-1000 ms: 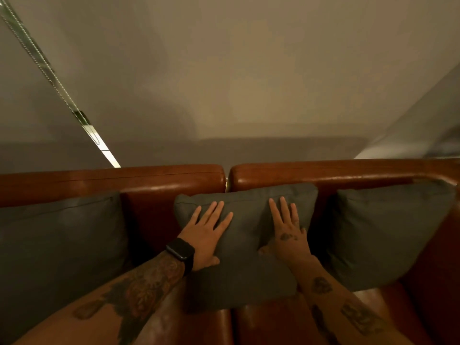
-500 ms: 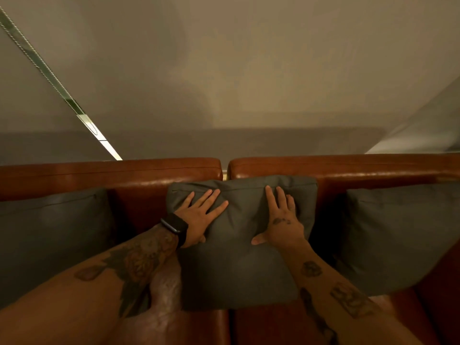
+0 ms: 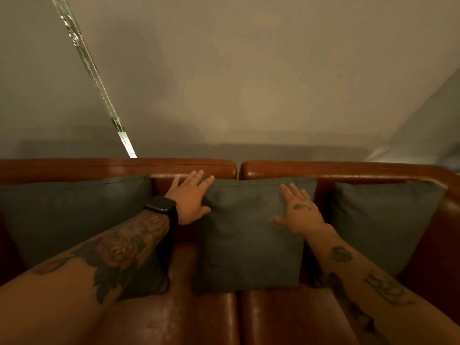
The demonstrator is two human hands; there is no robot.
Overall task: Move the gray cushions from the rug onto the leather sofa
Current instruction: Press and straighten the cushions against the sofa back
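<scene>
Three gray cushions stand propped vs the backrest of the brown leather sofa (image 3: 348, 168): left cushion (image 3: 74, 215), middle cushion (image 3: 249, 235) over the gap btwn the two seat pads, right cushion (image 3: 383, 220) near the sofa's right arm. All three lean upright, bottoms on the seat, tops just under the backrest's top edge; they sit apart w/ bare leather showing btwn them. Left hand (image 3: 190, 200) lies flat, fingers spread, at the middle cushion's upper left corner, fingertips reaching past it onto the backrest; a dark smartwatch (image 3: 161, 206) sits on that wrist. Right hand (image 3: 300, 212) is also flat and open, palm pressed on the cushion's upper right part. Neither hand is closed on anything, so it's patting or nudging, not carrying. Progress, as a judgement: task looks nearly or fully done, since three cushions are already on the sofa and the step in hand seems to be squaring up the middle one. The rug isn't in view, so can't tell if more cushions are left down there; if any are, they need fetching. Behind the sofa, only plain wall (image 3: 249, 83).
</scene>
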